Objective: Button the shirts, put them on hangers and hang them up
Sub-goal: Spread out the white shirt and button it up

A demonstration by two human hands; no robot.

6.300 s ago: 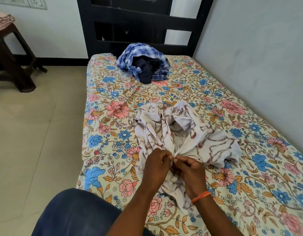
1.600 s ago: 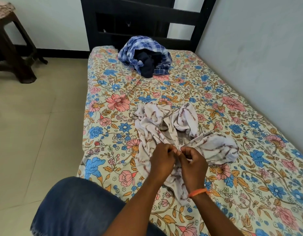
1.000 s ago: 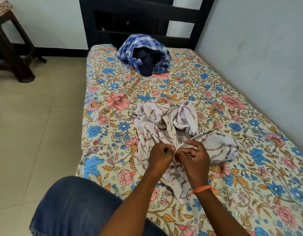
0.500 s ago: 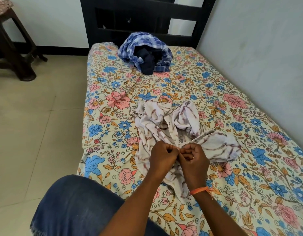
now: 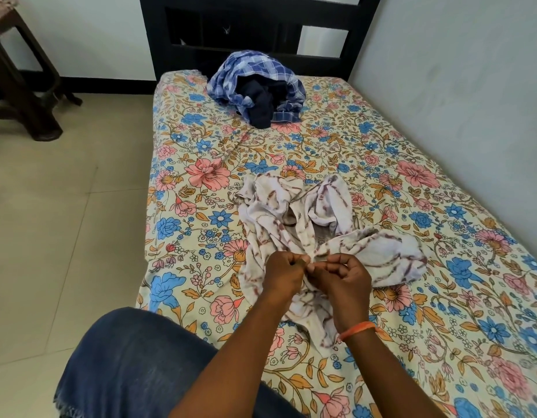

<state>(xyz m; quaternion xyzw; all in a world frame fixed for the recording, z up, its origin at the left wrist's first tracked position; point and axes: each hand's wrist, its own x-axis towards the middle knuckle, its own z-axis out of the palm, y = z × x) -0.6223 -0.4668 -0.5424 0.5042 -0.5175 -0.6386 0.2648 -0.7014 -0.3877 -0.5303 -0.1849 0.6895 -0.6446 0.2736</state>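
From the head camera: a crumpled white shirt with brown streaks (image 5: 294,224) lies mid-bed on the floral bedsheet (image 5: 442,267), and both hands meet at its front edge. The left hand (image 5: 283,274) pinches the fabric with curled fingers; the right hand (image 5: 344,277) (orange band (image 5: 356,329) on its wrist) pinches the facing edge, fingertips nearly touching. Any button between them is too small to make out. Up by the black headboard (image 5: 261,28), a blue checked shirt (image 5: 255,76) sits bundled around a dark navy garment (image 5: 261,107). A brown stool (image 5: 23,86) stands on the tiled floor at left.
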